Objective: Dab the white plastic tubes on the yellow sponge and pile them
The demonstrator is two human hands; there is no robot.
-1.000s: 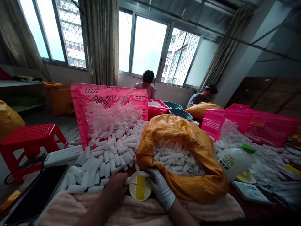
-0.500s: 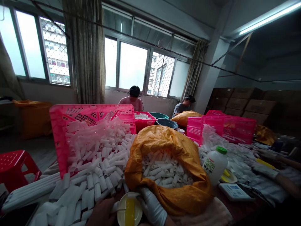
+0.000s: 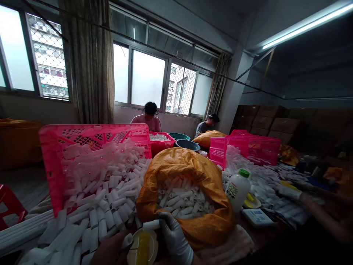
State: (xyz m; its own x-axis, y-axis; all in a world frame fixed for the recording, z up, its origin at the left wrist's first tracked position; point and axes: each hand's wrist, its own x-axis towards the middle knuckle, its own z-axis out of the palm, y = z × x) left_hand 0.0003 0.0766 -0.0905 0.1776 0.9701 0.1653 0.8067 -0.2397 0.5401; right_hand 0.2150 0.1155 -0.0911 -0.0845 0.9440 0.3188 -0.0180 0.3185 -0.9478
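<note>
My left hand, bare and closed, grips a short white plastic tube at the bottom of the view. In a whitish glove with dark fingertips, my right hand pinches another white tube by its end. That tube lies level above the rim of a small cream dish, which has a yellow strip across it. Just behind my right hand stands an open orange woven sack full of similar tubes. A heap of loose tubes spreads beside my left hand.
A tipped pink crate spills tubes at left. Right of the sack stand a green-capped white bottle and a small white device. A co-worker's gloved hand is at far right. Two people sit by the windows.
My view has swung to the right, so the scene shifts left. The tube in my right hand now shows plainly above the dish. My left hand still grips a tube.
</note>
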